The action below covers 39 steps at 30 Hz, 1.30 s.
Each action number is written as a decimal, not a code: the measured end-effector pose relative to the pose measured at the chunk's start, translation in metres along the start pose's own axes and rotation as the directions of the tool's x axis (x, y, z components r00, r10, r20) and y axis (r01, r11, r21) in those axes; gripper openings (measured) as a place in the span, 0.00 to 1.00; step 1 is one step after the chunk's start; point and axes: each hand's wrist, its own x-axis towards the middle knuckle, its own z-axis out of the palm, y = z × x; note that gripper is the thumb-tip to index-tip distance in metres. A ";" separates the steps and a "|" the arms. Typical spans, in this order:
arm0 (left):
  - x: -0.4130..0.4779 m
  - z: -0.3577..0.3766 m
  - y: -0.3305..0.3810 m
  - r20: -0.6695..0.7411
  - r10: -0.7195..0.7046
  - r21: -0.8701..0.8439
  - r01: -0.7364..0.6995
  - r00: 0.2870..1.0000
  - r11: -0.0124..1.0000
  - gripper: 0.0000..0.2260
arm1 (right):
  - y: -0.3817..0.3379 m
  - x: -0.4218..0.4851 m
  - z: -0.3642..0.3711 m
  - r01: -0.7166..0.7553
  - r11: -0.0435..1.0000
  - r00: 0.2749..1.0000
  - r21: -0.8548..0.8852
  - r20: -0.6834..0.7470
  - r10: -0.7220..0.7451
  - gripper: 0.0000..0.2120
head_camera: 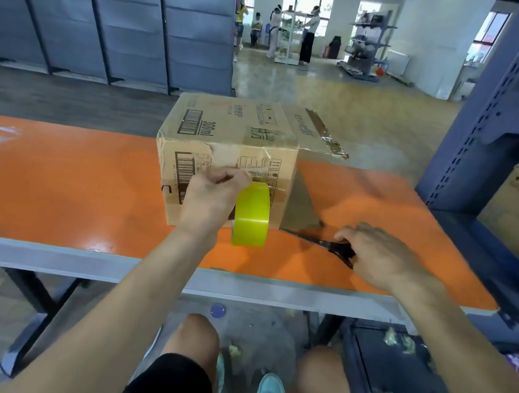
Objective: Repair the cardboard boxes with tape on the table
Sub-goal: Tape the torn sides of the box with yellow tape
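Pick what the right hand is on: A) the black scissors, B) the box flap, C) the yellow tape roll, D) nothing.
A: the right hand closes on the handles of the black scissors lying on the orange table, while the left hand holds the yellow tape roll.

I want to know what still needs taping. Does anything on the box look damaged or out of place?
Yes. The cardboard box has a torn, peeled patch along its front top edge, and its right-hand flap sticks out open, with crinkled old tape along it.
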 end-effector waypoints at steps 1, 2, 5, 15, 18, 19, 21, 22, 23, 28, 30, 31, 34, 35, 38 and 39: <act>0.000 0.000 0.000 0.000 -0.021 -0.017 0.021 1.000 1.000 0.05 | 0.000 0.000 -0.003 0.013 1.000 1.000 -0.016 0.006 -0.013 0.21; 0.000 0.000 0.000 0.001 -0.043 -0.024 0.043 0.999 0.999 0.05 | 0.000 -0.001 -0.006 0.028 0.999 1.000 -0.040 0.013 -0.028 0.20; 0.002 -0.003 0.000 0.022 -0.079 -0.033 0.080 0.997 0.996 0.05 | -0.002 -0.006 -0.011 0.069 0.990 0.997 -0.126 0.052 -0.062 0.18; 0.006 -0.002 0.003 0.023 -0.109 -0.072 0.111 0.994 0.991 0.04 | 0.006 -0.022 -0.072 0.210 0.971 0.968 0.114 -0.162 -0.191 0.17; 0.005 -0.002 0.003 0.023 -0.108 -0.066 0.109 0.994 0.992 0.04 | 0.005 -0.017 -0.087 0.254 0.961 0.956 0.106 -0.178 -0.233 0.19; 0.005 -0.002 0.003 0.020 -0.107 -0.064 0.108 0.994 0.992 0.04 | 0.005 -0.013 -0.090 0.261 0.959 0.954 0.114 -0.182 -0.238 0.19; 0.005 -0.002 0.003 0.014 -0.117 -0.067 0.118 0.993 0.991 0.04 | 0.007 -0.006 -0.092 0.274 0.950 0.954 0.148 -0.171 -0.248 0.20; 0.006 -0.002 0.003 0.018 -0.128 -0.074 0.129 0.992 0.989 0.04 | 0.008 -0.002 -0.092 0.279 0.946 0.954 0.163 -0.160 -0.254 0.20; 0.006 -0.002 0.003 0.027 -0.139 -0.082 0.141 0.990 0.987 0.04 | 0.009 0.000 -0.092 0.285 0.942 0.954 0.179 -0.153 -0.260 0.19; 0.007 -0.004 0.005 0.064 -0.158 -0.082 0.163 0.985 0.983 0.05 | 0.015 0.009 -0.092 0.311 0.926 0.948 0.212 -0.144 -0.285 0.19; 0.008 -0.005 0.005 0.067 -0.154 -0.065 0.159 0.986 0.985 0.04 | 0.014 0.011 -0.093 0.323 0.919 0.945 0.225 -0.133 -0.299 0.19; 0.008 -0.006 0.006 0.071 -0.152 -0.061 0.156 0.986 0.986 0.04 | 0.013 0.012 -0.094 0.327 0.915 0.944 0.236 -0.128 -0.305 0.19; 0.007 -0.008 0.008 0.088 -0.138 -0.049 0.143 0.987 0.989 0.05 | 0.010 0.016 -0.096 0.342 0.895 0.940 0.286 -0.119 -0.321 0.18; 0.007 -0.009 0.009 0.090 -0.132 -0.045 0.136 0.987 0.990 0.05 | 0.009 0.017 -0.097 0.346 0.888 0.938 0.303 -0.113 -0.327 0.18; 0.008 -0.009 0.010 0.087 -0.114 -0.027 0.117 0.990 0.993 0.05 | 0.008 0.019 -0.099 0.348 0.874 0.937 0.340 -0.094 -0.337 0.19; 0.008 -0.009 0.010 0.084 -0.110 -0.021 0.112 0.990 0.993 0.04 | 0.007 0.020 -0.100 0.349 0.868 0.936 0.354 -0.091 -0.339 0.19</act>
